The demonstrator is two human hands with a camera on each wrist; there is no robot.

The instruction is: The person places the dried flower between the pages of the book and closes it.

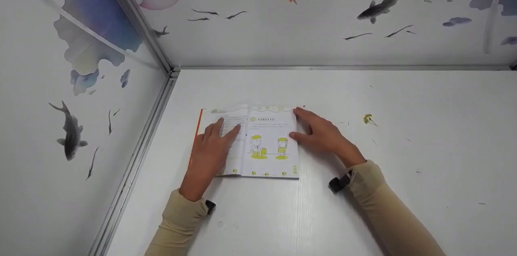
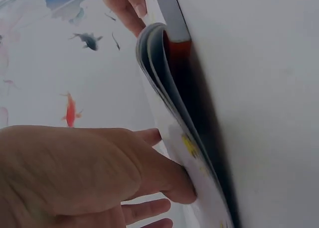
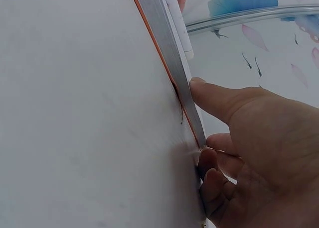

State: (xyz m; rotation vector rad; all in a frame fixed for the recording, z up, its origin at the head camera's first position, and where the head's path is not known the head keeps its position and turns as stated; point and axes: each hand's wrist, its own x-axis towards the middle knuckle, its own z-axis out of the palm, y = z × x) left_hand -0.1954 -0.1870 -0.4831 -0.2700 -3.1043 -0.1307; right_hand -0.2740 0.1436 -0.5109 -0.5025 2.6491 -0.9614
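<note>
An open book point(image 1: 271, 167) with an orange cover edge lies on the white table. Its right page carries two cartoon figures in yellow-green and grey. My left hand point(image 1: 210, 147) rests with spread fingers on the left page, and in the left wrist view its thumb point(image 2: 179, 185) touches the paper. Near the spine the left pages bulge upward there. At the book's right edge is my right hand point(image 1: 323, 133), its thumb against the page block and its index finger by the top corner. The right wrist view shows the other fingers point(image 3: 213, 188) loosely bent beside the book point(image 3: 167, 44).
A small dried yellow flower point(image 1: 368, 119) lies on the table point(image 1: 444, 135) right of the book, among scattered thin bits of stem. White panels painted with fish point(image 1: 72, 135) stand along the left and back edges. Black bands point(image 1: 339, 183) are on both wrists.
</note>
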